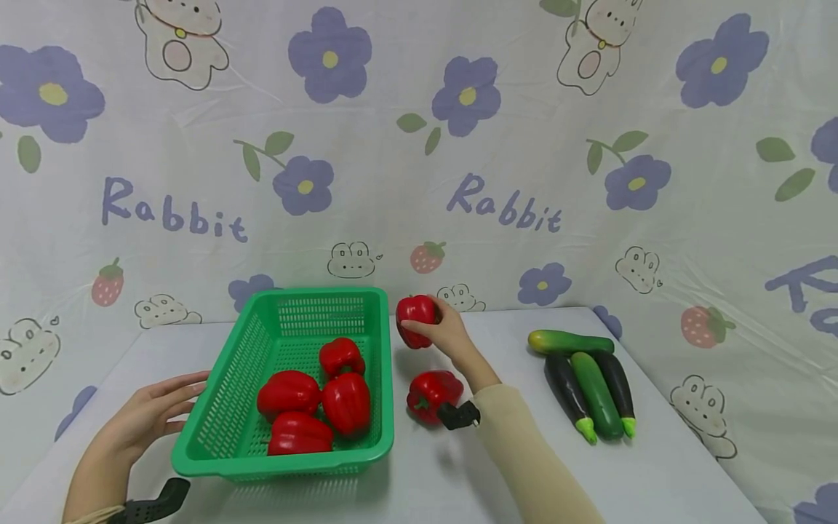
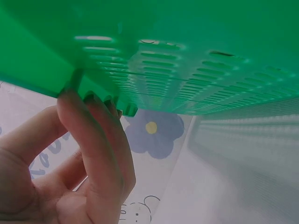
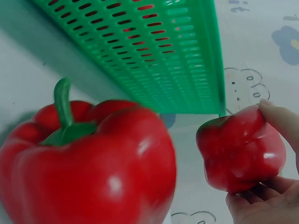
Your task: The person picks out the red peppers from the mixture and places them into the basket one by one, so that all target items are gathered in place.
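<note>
My right hand [image 1: 448, 331] grips a red bell pepper [image 1: 416, 311] in the air beside the far right corner of a green basket [image 1: 390, 393]. In the right wrist view, thumb and fingers hold that pepper [image 3: 240, 149] from opposite sides. Under my right forearm another red bell pepper [image 1: 432, 395] lies on the table; its green stem [image 3: 63, 105] shows large in the right wrist view. Inside the basket are several red bell peppers [image 1: 288, 394]. My left hand [image 1: 152, 413] is at the basket's left side, its fingertips touching the rim in the left wrist view.
At the right of the white table [image 1: 497, 335] lie two dark eggplants [image 1: 568, 393] and two green zucchini [image 1: 597, 397], one of them [image 1: 569, 342] crosswise behind the others. A patterned cloth [image 1: 393, 160] hangs behind the table.
</note>
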### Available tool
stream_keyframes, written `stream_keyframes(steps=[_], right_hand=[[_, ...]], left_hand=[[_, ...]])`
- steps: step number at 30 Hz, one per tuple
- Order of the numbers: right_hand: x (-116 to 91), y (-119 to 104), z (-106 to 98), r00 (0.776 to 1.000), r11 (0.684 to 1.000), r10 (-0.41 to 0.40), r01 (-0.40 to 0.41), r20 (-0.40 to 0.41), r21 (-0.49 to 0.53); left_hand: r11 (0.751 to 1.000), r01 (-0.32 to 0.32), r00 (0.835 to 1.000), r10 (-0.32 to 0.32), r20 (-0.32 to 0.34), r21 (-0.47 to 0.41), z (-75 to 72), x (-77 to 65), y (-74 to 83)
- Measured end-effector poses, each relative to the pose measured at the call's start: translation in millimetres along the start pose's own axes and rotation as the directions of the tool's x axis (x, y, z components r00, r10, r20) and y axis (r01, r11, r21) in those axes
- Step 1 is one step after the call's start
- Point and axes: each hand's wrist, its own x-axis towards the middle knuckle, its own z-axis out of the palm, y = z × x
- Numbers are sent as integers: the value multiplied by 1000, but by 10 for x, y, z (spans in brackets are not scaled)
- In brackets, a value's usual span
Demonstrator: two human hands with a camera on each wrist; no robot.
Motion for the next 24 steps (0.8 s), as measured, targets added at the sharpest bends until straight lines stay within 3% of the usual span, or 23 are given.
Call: stream_keyframes(steps=[24], right_hand=[[-6,-318,105,997,998,-64,64,31,17]], left_hand=[[1000,5,1000,-5,-19,7,2,-10,17]])
